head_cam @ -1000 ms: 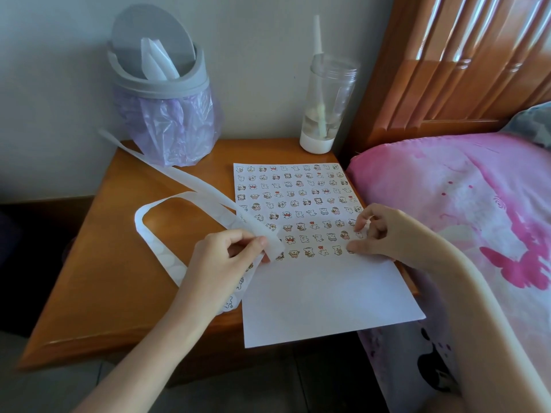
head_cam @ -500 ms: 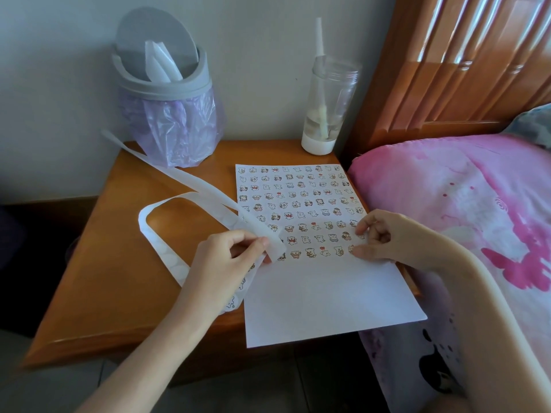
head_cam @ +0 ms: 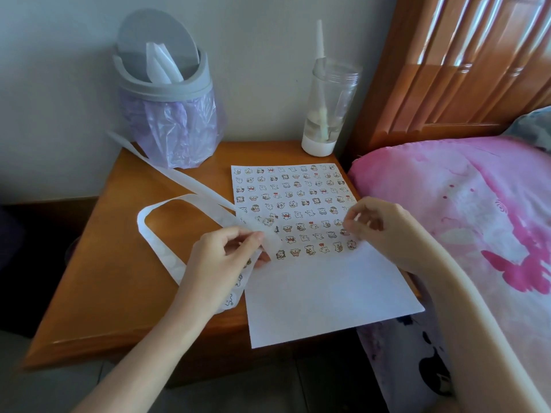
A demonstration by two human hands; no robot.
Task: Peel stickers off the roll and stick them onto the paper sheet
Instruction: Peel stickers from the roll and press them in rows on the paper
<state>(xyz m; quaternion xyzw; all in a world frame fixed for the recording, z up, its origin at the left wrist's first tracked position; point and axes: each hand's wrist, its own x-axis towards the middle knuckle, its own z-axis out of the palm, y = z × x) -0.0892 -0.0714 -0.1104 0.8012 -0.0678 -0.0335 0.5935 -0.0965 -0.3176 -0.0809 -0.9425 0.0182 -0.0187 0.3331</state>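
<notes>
1. While the left grip (head_cam: 217, 263) is clenched on the sticker strip (head_cam: 167, 251), thumb and fingers pinching it just at the left edge of the paper sheet (head_cam: 328, 293), the right grip (head_cam: 384, 231) hovers with its fingers curled over the sheet's right side. It is blurred, and I cannot tell whether it holds anything.
2. From the pinch the strip runs in a loop out over the middle of the bench (head_cam: 104, 278), and another length trails off toward the back left corner. A few printed figures show on the part under the left wrist.
3. The sheet lies along the bench's right edge, its near end overhanging the front edge. Rows of small cartoon stickers (head_cam: 292, 204) fill its far half, and the near half is bare white.
4. At the back edge stand a grey bin (head_cam: 170, 93) lined with a purple bag, toward the left corner, and a clear jar (head_cam: 328, 108) with a white straw, at the right corner.
5. Past the right edge is a bed (head_cam: 462, 219) with a pink cover, and a wooden headboard (head_cam: 447, 70) rises behind it.
</notes>
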